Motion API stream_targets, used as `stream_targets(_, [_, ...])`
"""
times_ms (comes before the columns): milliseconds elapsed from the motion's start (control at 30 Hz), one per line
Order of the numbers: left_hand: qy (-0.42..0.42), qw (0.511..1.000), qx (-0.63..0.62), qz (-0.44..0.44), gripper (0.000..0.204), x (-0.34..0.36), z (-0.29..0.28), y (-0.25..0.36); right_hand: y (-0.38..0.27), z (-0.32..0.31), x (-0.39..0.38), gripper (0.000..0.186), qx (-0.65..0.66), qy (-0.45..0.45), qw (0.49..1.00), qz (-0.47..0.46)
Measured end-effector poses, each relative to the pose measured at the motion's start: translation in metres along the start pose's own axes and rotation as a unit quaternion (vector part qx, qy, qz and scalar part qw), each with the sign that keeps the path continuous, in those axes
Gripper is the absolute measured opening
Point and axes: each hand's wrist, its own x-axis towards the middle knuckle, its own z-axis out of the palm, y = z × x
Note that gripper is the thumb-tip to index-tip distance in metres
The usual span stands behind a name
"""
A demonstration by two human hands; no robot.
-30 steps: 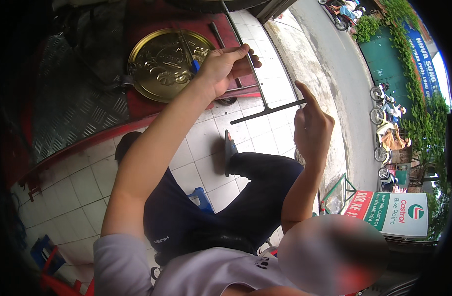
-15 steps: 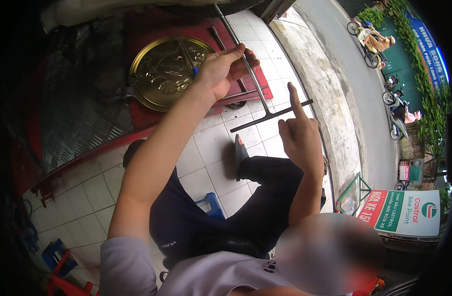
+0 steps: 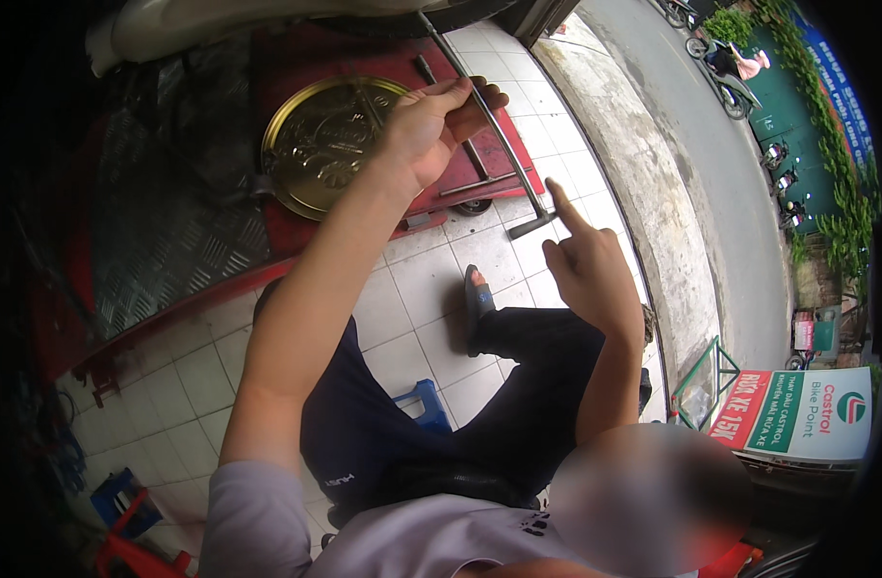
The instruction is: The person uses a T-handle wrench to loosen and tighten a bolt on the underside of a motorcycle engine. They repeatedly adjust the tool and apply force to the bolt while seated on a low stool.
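Steel T-shaped wrench (image 3: 499,135) is slanting away from the seated person, the left hand (image 3: 427,130) grasping its shaft while the right hand (image 3: 585,265), index finger extended, is hovering empty beside its lower end.

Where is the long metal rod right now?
In the head view, upper centre: the metal rod is gripped in the left hand, above the red tray, its lower end near the right hand.

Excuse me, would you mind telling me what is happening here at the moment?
A seated person grips a long thin metal rod with the left hand, holding it slantwise above a red tray that carries a round brass-coloured metal lid. The right hand is raised just below the rod's lower end, index finger extended toward it, holding nothing. One sandalled foot rests on the pale tiled floor.
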Motion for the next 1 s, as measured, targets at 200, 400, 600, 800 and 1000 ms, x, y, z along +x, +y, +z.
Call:
stream_targets(200, [0.015,1.0,-0.005,0.006,0.019,0.0,0.0,0.0,-0.009,0.02,0.007,0.032,0.019,-0.06,0.993,-0.097])
stream_targets(400, [0.013,1.0,-0.013,0.023,0.02,-0.003,0.006,0.002,-0.009,0.015,0.01,0.02,0.191,0.072,0.976,-0.075])
stream_targets(600, [-0.086,0.992,-0.002,-0.088,0.019,-0.031,0.019,-0.003,0.002,0.022,0.009,0.036,0.237,0.138,0.96,-0.051])
stream_targets(800, [-0.067,0.995,0.055,-0.049,0.018,-0.044,0.025,-0.016,-0.011,0.014,-0.003,0.019,0.151,0.007,0.984,-0.09])
stream_targets(1000, [0.007,0.996,0.037,-0.076,0.015,-0.035,0.017,-0.02,-0.027,0.015,-0.009,0.034,0.094,0.067,0.983,-0.142])
